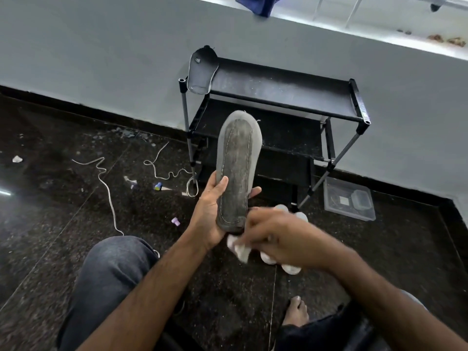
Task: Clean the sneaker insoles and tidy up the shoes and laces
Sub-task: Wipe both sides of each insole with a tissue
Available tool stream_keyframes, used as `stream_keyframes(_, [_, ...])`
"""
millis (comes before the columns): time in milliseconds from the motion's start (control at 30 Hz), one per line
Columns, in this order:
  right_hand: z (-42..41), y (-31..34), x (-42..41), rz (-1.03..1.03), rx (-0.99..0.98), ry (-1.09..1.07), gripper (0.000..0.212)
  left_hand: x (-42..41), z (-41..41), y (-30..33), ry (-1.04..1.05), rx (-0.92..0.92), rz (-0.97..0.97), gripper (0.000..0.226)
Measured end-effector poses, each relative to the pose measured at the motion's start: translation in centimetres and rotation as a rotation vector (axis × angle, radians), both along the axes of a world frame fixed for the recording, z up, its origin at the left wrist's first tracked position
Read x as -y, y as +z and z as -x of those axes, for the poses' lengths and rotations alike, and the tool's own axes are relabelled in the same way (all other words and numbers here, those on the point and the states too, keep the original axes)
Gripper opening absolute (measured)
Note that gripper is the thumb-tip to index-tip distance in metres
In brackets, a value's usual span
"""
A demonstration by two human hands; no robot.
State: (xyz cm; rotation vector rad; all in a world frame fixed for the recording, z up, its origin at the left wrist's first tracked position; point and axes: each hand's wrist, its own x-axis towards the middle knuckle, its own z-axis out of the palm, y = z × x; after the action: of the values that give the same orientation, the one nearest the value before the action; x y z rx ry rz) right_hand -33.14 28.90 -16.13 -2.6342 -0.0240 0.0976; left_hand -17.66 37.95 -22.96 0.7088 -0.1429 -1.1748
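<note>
My left hand [212,211] holds a grey, dirty insole [238,163] upright by its heel end, stitched side facing me. Blurred by motion, my right hand [276,236] grips a crumpled white cloth [238,248] just below the insole's heel. A second grey insole [202,72] leans on the left end of the black shoe rack's top shelf [291,89]. Two white laces [106,183] [167,171] lie loose on the dark floor to the left. White sneaker parts [291,268] show under my right hand, mostly hidden.
The black rack stands against a grey wall. A clear plastic box [348,198] sits on the floor right of it. Small caps [175,221] [158,186] and paper scraps litter the floor. My knee [114,262] and bare foot [296,312] are at the bottom.
</note>
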Motion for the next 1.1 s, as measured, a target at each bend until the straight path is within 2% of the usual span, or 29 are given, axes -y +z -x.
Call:
stream_keyframes(67, [-0.7, 0.9, 1.7, -0.070, 0.175, -0.231, 0.021, 0.0, 0.3, 0.0, 0.001, 0.022, 0.027, 0.031])
stream_keyframes(167, [-3.3, 0.1, 3.2, 0.180, 0.371, -0.520, 0.020, 0.1, 0.8, 0.3, -0.018, 0.076, 0.040, 0.032])
stream_keyframes(233, [-4.3, -1.3, 2.4, 0.340, 0.369, -0.549, 0.023, 0.2, 0.6, 0.0, 0.000, 0.072, 0.055, 0.034])
stream_keyframes(300, [-3.8, -3.0, 0.7, 0.380, 0.324, -0.427, 0.028, 0.2, 0.1, -0.5, 0.036, 0.054, 0.046, 0.034])
stream_keyframes(400, [-1.2, -3.4, -1.8, 0.240, 0.109, -0.102, 0.032, -0.2, -0.5, -0.9, 0.022, 0.033, 0.053, 0.036])
stream_keyframes(467, [-0.2, -1.6, -1.2, 0.055, -0.081, 0.013, 0.027, -0.1, -0.4, -1.0, 0.018, 0.072, 0.047, 0.037])
stream_keyframes(500, [-0.1, -0.6, -0.6, -0.082, -0.108, -0.011, 0.023, 0.1, -0.3, -1.0, 0.012, 0.086, 0.047, 0.036])
stream_keyframes(533, [-0.2, 0.1, 0.1, -0.210, -0.047, -0.089, 0.018, 0.3, -0.2, -0.9, 0.011, 0.088, 0.044, 0.036])
stream_keyframes(600, [-1.1, 1.0, 2.0, -0.293, 0.181, -0.315, 0.014, 0.6, 0.1, -0.8, 0.037, 0.096, 0.009, 0.034])
stream_keyframes(633, [-1.9, 0.9, 2.6, -0.206, 0.283, -0.409, 0.016, 0.6, 0.2, -0.7, 0.045, 0.104, 0.000, 0.034])
stream_keyframes(700, [-3.2, -0.6, 3.0, 0.103, 0.396, -0.508, 0.019, 0.5, 0.3, -0.8, 0.035, 0.079, 0.033, 0.035])
stream_keyframes(767, [-3.5, -2.6, 1.7, 0.309, 0.392, -0.471, 0.022, 0.2, 0.1, -1.0, 0.046, 0.026, 0.055, 0.036])
stream_keyframes(800, [-3.0, -3.6, 0.8, 0.337, 0.367, -0.405, 0.023, 0.1, -0.1, -1.2, 0.047, 0.014, 0.057, 0.036])
stream_keyframes(867, [-1.3, -4.1, -1.0, 0.229, 0.209, -0.223, 0.025, -0.2, -0.3, -1.5, 0.020, 0.006, 0.069, 0.037])
stream_keyframes(967, [0.3, -1.1, -0.9, -0.121, -0.116, -0.059, 0.019, -0.2, 0.2, -1.1, -0.006, 0.041, 0.071, 0.036])
stream_keyframes(1000, [0.3, -0.1, -0.4, -0.210, -0.095, -0.095, 0.018, -0.1, 0.5, -1.0, -0.005, 0.050, 0.070, 0.036])
stream_keyframes(1033, [-0.1, 0.7, 0.2, -0.256, 0.006, -0.186, 0.018, 0.0, 0.7, -0.9, 0.001, 0.048, 0.062, 0.037])
stream_keyframes(1100, [-1.6, 1.5, 1.6, -0.177, 0.263, -0.406, 0.016, 0.0, 1.2, -0.6, 0.012, 0.046, 0.038, 0.038])
